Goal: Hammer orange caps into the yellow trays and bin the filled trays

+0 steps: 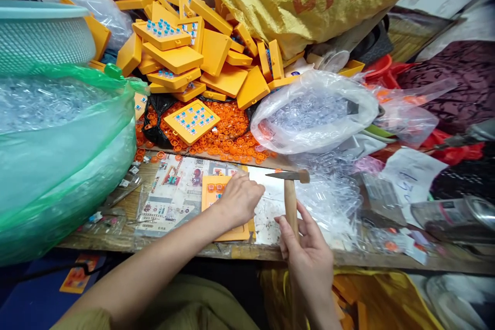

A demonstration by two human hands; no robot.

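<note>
A hammer (291,201) with a wooden handle stands upright in my right hand (307,247), its narrow metal head level above the bench. My left hand (242,197) is closed, knuckles up, over a yellow-orange plastic panel (235,234). Whatever its fingers may hold is hidden beneath the hand. Small orange square pieces (214,188) sit in the panel's upper left corner. Under the panel lies a printed sheet (170,201), with a worn white surface (266,227) to its right.
Behind are orange rings (232,139), a yellow panel with blue-topped pieces (192,120) and a heap of yellow panels (174,56). A green bag (69,165) bulges on the left. A white bag of clear pieces (313,113) and a glass jar (452,216) stand right.
</note>
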